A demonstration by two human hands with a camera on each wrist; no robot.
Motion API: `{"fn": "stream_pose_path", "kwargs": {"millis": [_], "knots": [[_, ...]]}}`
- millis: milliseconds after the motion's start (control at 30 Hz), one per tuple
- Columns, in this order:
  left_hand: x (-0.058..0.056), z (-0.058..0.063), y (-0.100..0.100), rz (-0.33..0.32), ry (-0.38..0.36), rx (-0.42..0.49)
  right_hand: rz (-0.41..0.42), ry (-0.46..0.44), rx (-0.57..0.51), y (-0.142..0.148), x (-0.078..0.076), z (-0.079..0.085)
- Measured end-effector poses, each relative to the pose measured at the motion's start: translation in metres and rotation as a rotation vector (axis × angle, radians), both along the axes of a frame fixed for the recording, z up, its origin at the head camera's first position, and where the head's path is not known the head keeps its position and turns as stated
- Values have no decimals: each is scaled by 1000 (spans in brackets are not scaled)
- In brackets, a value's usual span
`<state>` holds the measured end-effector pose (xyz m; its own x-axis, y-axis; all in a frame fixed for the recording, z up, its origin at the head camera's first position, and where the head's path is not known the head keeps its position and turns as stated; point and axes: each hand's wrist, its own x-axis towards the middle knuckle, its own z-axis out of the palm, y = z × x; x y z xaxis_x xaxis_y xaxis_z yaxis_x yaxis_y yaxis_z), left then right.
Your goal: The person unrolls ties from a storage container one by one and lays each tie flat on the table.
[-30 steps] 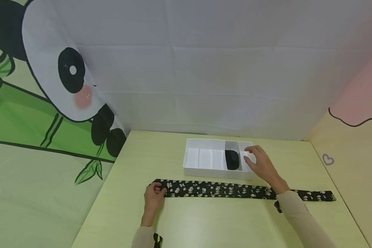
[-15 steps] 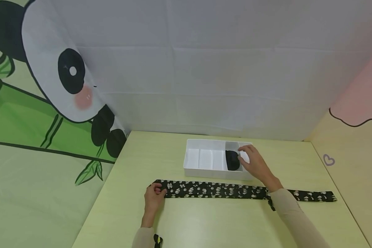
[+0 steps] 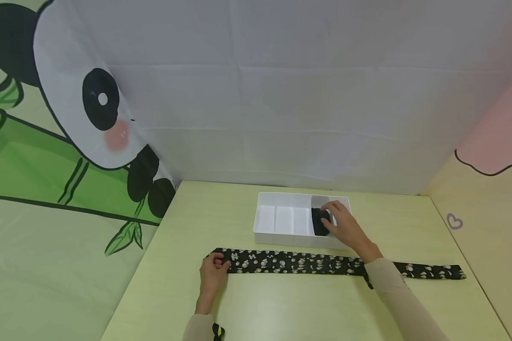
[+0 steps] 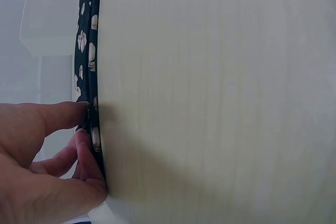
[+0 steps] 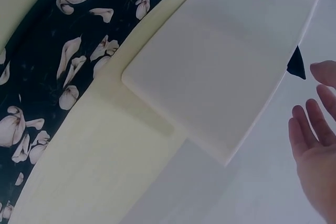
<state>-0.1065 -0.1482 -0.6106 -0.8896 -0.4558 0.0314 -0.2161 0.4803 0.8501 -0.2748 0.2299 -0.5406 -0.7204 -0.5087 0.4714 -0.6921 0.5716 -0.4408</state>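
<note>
A black necktie point(image 3: 290, 262) with a pale floral print lies stretched sideways over the table, its wide end at the left. My left hand point(image 3: 213, 274) pinches that wide end between thumb and fingers; the left wrist view shows the thumb point(image 4: 71, 115) against the tie's folded edge. Behind the tie stands a white divided box point(image 3: 260, 238). One of its right-hand compartments holds a plain black rounded bundle point(image 3: 318, 222). Over this bundle is my right hand point(image 3: 345, 229), its thumb and fingers apart. In the right wrist view those fingers point(image 5: 314, 116) are spread beside the box's rim.
The box's left compartments point(image 3: 283, 220) show only white floor. A pale wall sheet point(image 3: 298, 118) rises at the table's back edge, with a panda print at the left. My right forearm point(image 3: 394, 293) crosses above the tie toward its narrow end.
My right hand has moved left over the box, from its right-hand end to the black bundle. My left hand keeps its pinch on the necktie's end.
</note>
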Motion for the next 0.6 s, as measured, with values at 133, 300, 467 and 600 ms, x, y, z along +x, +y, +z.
{"fn": "stream_pose_path", "kwargs": {"millis": [133,300,467,600], "knots": [[0,-1,0,1,14,-2,26,9,9,-4,0,1],[0,-3,-2,-4,17,-2,34,8,52,-7,-1,1],[-1,-10,-4,-2,14,-11,49,-6,79,-7,-2,-2],[1,-4,-1,-3,0,-8,52,-52,92,-7,-3,-3]]}}
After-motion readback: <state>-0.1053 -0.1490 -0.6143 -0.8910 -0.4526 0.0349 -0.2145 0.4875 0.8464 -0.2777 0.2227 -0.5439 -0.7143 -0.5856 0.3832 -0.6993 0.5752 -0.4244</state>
